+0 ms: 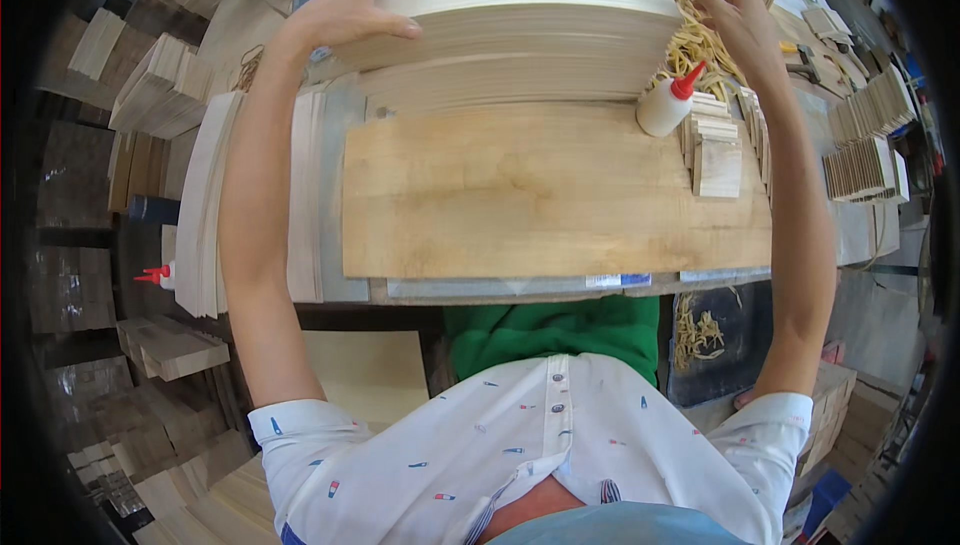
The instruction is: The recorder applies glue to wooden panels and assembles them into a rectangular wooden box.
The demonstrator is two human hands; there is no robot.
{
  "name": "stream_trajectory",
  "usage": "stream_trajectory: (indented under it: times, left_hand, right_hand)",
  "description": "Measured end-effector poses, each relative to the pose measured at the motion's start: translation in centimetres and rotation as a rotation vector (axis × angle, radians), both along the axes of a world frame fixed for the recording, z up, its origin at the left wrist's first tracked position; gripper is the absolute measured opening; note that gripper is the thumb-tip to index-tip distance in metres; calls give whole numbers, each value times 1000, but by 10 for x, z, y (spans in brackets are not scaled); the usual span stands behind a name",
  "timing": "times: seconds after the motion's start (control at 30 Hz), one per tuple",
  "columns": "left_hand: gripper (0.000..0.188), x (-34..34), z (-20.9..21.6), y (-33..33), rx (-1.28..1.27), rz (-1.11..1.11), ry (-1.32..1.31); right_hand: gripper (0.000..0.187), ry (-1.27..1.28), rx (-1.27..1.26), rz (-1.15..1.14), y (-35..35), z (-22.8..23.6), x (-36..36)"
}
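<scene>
A tall stack of long, thin pale wooden boards (530, 35) lies across the far side of the bench. At its left end is my left hand (355, 10), thumb and fingers spread around the corner; whether it presses on the wood I cannot tell. My right hand (738, 20) hovers by the stack's right end with its fingers apart and nothing in them. Nearer to me a flat plywood board (540, 195) rests on the bench. On its right part stand a white squeeze bottle (662, 110) with a red nozzle and a row of small wooden pieces (717, 167).
Yellowish rubber bands (695, 48) are heaped beside the stack's right end. Long pale strips (305, 195) lie under my left forearm. Small wood pieces (862, 170) stand in bundles at the right. A second red-nozzled bottle (165, 275) is at the left edge.
</scene>
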State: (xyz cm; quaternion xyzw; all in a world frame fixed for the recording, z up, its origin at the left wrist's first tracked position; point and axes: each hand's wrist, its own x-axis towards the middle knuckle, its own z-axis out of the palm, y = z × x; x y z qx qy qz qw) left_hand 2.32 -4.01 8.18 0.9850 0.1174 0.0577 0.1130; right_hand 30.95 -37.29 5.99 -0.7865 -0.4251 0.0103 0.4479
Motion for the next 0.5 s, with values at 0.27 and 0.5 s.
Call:
stream_trajectory:
  times: [0.27, 0.5]
  left_hand:
    - [104, 62, -13, -31, -53, -134, 92]
    - [107, 83, -6, -25, -39, -177, 212]
  right_hand:
    - [43, 234, -189, 106, -118, -48, -109]
    - [44, 601, -186, 21, -200, -95, -138]
